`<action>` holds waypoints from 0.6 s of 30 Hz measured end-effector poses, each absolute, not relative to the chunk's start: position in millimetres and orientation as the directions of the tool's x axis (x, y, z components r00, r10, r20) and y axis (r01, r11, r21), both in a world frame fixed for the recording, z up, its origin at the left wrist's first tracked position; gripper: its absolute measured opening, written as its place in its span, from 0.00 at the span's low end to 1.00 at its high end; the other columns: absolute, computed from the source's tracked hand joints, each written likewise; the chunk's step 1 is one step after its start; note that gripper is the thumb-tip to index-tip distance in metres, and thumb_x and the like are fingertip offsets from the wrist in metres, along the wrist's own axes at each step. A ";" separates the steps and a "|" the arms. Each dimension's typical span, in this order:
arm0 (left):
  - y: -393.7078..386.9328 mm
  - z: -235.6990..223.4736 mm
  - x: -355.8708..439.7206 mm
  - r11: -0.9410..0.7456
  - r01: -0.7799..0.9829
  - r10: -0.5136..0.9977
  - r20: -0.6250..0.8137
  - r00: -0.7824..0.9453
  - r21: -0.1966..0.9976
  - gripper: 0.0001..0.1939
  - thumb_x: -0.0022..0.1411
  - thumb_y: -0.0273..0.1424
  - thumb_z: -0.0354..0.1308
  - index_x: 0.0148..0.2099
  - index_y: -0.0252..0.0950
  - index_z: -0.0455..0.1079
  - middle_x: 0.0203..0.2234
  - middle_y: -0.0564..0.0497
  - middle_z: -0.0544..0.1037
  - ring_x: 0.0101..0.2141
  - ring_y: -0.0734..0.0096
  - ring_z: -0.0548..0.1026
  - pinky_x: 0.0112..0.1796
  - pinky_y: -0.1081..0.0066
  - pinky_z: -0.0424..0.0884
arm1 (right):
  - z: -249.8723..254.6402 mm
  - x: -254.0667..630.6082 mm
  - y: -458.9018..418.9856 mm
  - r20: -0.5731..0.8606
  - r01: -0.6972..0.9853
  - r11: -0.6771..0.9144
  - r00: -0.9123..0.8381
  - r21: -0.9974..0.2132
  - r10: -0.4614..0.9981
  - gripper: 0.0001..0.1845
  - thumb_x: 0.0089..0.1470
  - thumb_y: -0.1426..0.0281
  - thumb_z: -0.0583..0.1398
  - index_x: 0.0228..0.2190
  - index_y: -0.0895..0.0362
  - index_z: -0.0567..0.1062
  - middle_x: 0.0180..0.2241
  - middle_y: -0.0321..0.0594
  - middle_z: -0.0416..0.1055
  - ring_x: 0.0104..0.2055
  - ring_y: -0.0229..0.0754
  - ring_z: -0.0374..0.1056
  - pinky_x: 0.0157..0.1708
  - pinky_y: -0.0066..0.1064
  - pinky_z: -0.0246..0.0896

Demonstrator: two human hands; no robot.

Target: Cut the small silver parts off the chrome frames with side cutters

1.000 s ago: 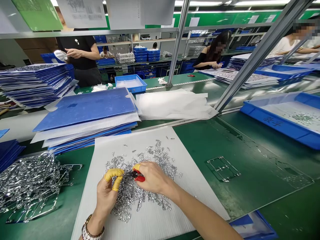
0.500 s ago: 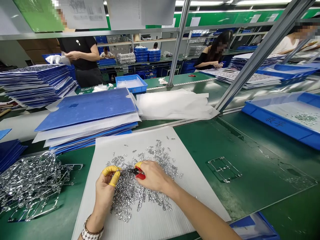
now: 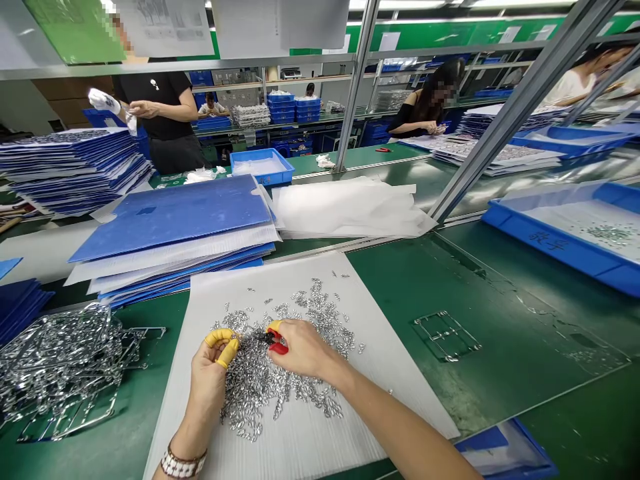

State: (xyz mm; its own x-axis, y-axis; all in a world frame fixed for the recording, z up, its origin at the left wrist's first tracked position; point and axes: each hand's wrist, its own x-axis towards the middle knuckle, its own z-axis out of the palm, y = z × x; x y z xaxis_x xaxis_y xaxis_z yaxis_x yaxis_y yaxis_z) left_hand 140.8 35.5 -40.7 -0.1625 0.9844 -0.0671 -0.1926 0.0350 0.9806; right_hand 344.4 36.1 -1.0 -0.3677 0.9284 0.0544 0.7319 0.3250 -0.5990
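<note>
The left hand and the right hand work close together above a white corrugated plastic sheet on the green surface; yellow finger cots cover the left thumb and forefinger, and another caps the right thumb. The left grip is pressed together, pinching a small silver metal piece between thumb and forefinger; the right grip is closed around the red handles of a pair of flush cutters, with their dark jaws just beside the pinched piece. Directly beneath both grips lies a loose pile of small silver metal parts, spread across the sheet; a heap of silver metal frames rests on the surface left of the left grip; a single metal frame lies well to the right of the right grip. A wristwatch sits on the left wrist. Beyond the grips stand stacked blue corrugated sheets and white film sheets; a blue tray holding small silver parts lies far to the right; a person in a black top stands well beyond the grips, apart from this work.
</note>
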 end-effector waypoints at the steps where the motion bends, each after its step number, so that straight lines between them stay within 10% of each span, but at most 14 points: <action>1: 36.0 -40.3 141.1 0.038 -0.202 0.982 -0.074 -0.174 0.979 0.16 0.45 0.35 0.71 0.36 0.36 0.73 0.30 0.52 0.77 0.32 0.71 0.74 0.35 0.72 0.69 | -1.8 343.6 35.7 0.083 0.715 0.343 -0.373 -0.610 0.924 0.06 0.47 0.71 0.61 0.26 0.55 0.66 0.24 0.32 0.65 0.27 0.37 0.62 0.26 0.28 0.53; 9: 36.5 -37.9 143.7 0.087 -0.275 0.976 -0.138 -0.170 0.957 0.17 0.42 0.34 0.72 0.35 0.35 0.73 0.29 0.53 0.76 0.30 0.74 0.72 0.31 0.75 0.68 | -5.1 332.0 27.7 0.431 0.408 0.624 -0.471 -0.667 0.769 0.18 0.44 0.75 0.60 0.41 0.54 0.69 0.57 0.43 0.64 0.55 0.45 0.63 0.54 0.38 0.57; 18: 33.7 -36.6 145.8 0.104 -0.272 0.976 -0.151 -0.159 0.957 0.18 0.41 0.33 0.72 0.35 0.35 0.73 0.28 0.53 0.77 0.29 0.72 0.74 0.32 0.73 0.70 | -14.2 325.2 26.2 0.391 0.443 0.653 -0.548 -0.614 0.739 0.19 0.43 0.74 0.61 0.41 0.55 0.69 0.52 0.43 0.69 0.50 0.44 0.65 0.50 0.38 0.59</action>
State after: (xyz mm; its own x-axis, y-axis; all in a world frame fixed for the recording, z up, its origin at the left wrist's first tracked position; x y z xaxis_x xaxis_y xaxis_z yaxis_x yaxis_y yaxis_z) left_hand 145.8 33.7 -36.6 -0.1587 0.9757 -0.1512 -0.2724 0.1039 0.9565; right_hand 325.2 26.2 -14.2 -0.5483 0.7394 0.3909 0.4434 0.6533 -0.6137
